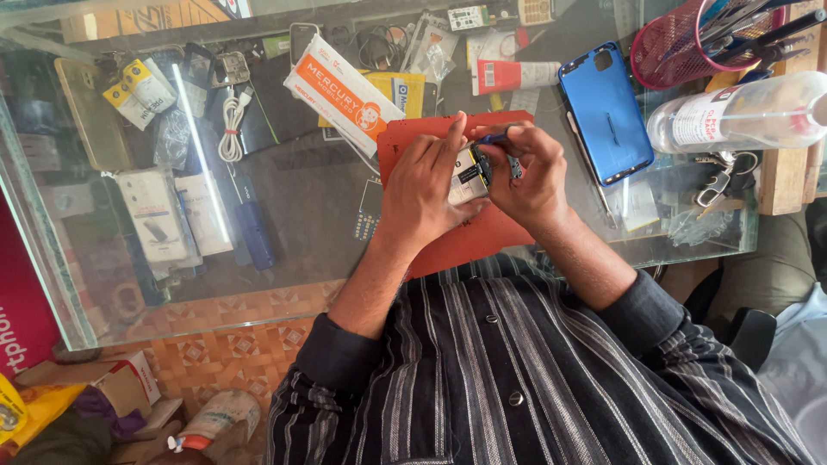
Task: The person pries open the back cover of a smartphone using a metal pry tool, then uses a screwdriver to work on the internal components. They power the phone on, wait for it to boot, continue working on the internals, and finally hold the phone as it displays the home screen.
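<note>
Phone (470,175) opened, pale innards bared, both hands clamped on it, red mat (413,138) beneath

You are viewing a bright, evenly daylit scene. A tube lamp is reflecting as a long white glare streak (202,159) on the glass table (284,258). Wide-angle distortion is bending the table's edges. Focus is holding sharp centrally; shadows are staying soft.

A glossy glass surface (284,250) carries a matt red rubbery mat (413,138) and a shiny blue plastic phone shell (606,112). Nearby stand a clear plastic bottle (732,116) and a pink wire-mesh metal cup (668,52).
</note>
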`<action>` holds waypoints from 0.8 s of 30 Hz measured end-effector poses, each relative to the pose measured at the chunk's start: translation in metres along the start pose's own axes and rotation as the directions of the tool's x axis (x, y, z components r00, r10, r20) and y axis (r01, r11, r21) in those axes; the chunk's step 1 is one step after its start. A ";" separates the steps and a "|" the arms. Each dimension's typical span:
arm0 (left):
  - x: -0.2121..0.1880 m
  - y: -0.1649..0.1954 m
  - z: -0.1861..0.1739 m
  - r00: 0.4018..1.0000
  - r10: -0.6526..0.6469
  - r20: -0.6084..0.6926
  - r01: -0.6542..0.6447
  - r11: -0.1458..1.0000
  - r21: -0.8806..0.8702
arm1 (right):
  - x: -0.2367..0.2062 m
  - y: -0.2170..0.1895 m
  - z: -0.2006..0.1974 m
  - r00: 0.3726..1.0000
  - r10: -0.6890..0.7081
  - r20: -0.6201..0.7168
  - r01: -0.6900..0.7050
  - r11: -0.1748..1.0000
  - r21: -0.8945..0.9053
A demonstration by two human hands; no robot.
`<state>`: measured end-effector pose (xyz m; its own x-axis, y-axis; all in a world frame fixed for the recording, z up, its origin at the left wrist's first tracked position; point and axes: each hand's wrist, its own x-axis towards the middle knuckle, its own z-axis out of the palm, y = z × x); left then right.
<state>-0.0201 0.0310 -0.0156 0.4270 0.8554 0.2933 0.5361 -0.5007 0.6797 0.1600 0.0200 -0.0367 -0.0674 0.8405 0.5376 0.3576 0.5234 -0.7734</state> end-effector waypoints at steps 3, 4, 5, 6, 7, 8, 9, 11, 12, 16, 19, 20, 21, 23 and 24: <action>0.002 0.001 -0.001 1.000 -0.004 0.010 0.004 1.000 -0.016 | -0.003 0.005 -0.004 0.999 -0.022 0.041 0.025 0.997 -0.070; 0.001 0.001 -0.002 1.000 -0.007 0.016 0.008 1.000 -0.007 | -0.003 0.005 -0.007 0.999 0.019 0.030 -0.017 0.999 -0.042; 0.002 0.002 -0.003 1.000 -0.010 0.022 0.010 1.000 0.002 | -0.003 0.006 -0.009 0.998 0.058 0.019 -0.058 0.998 -0.012; 0.002 0.003 -0.005 1.000 0.005 0.021 -0.005 1.000 0.001 | -0.002 0.005 -0.012 0.995 0.099 0.009 -0.099 0.995 0.018; 0.002 0.003 -0.006 1.000 0.022 0.020 -0.022 1.000 0.000 | -0.001 0.004 -0.016 0.994 0.109 -0.003 -0.109 0.994 0.026; 0.002 0.003 -0.008 0.999 0.038 0.019 -0.038 0.999 0.001 | 0.000 0.002 -0.020 0.993 0.118 -0.015 -0.118 0.992 0.036; 0.002 0.004 -0.009 0.999 0.038 0.021 -0.038 0.999 -0.004 | 0.000 0.001 -0.025 0.991 0.128 -0.025 -0.127 0.991 0.047; 0.002 0.005 -0.010 0.999 0.035 0.025 -0.035 0.999 -0.015 | 0.001 -0.001 -0.030 0.989 0.143 -0.025 -0.143 0.990 0.005; 0.002 0.005 -0.011 0.999 0.033 0.029 -0.033 0.999 -0.013 | 0.001 -0.002 -0.031 0.988 0.151 -0.026 -0.152 0.988 -0.017; 0.003 0.004 -0.010 0.998 0.046 0.039 -0.046 0.999 -0.010 | 0.000 -0.003 -0.027 0.992 0.126 -0.030 -0.126 0.992 -0.008; 0.003 0.004 -0.011 0.998 0.043 0.045 -0.043 0.999 -0.007 | 0.000 -0.003 -0.025 0.993 0.109 -0.038 -0.109 0.994 0.011; 0.003 0.004 -0.011 0.998 0.041 0.048 -0.040 0.999 -0.009 | 0.001 -0.004 -0.025 0.994 0.103 -0.044 -0.103 0.995 -0.008; 0.003 0.004 -0.011 0.998 0.040 0.047 -0.040 0.999 -0.009 | 0.001 -0.004 -0.027 0.994 0.097 -0.049 -0.098 0.995 -0.028; 0.003 0.005 -0.011 0.998 0.039 0.045 -0.039 0.999 -0.008 | 0.002 -0.004 -0.030 0.993 0.109 -0.047 -0.110 0.993 -0.036; 0.003 0.004 -0.011 0.998 0.034 0.043 -0.034 0.999 -0.010 | 0.001 -0.004 -0.031 0.992 0.115 -0.046 -0.117 0.992 -0.040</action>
<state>-0.0248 0.0327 -0.0043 0.4763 0.8311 0.2871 0.5140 -0.5281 0.6759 0.1875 0.0147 -0.0226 0.0172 0.8880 0.4596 0.4002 0.4151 -0.8170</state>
